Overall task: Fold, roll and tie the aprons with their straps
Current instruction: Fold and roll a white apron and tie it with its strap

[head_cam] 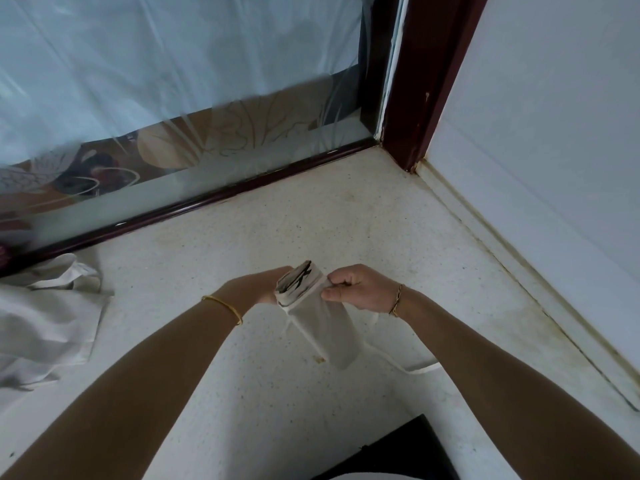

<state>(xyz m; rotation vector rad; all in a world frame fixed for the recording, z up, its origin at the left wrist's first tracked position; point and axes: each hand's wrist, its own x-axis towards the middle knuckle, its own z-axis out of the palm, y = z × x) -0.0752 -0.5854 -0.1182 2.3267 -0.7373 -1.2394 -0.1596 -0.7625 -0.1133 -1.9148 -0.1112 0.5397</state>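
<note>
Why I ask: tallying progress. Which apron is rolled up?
The apron between left hand and right hand, a tight roll; the other apron lies crumpled, far left.

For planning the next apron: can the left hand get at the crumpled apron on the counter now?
Probably not yet: nothing blocks the crumpled apron, but the left hand holds the rolled apron.

Left forearm (156, 368): shown bare up to the lower edge of the view. Left wrist: one thin bangle (224, 305), gold-coloured, plain and smooth, a full ring worn loosely just behind the left hand (264, 289). Right forearm (502, 358): likewise shown bare. Right wrist: one slim bracelet (397, 299), gold-coloured, twisted like a cord, with darker strands seen in the twist, worn just behind the right hand (356, 287).
</note>
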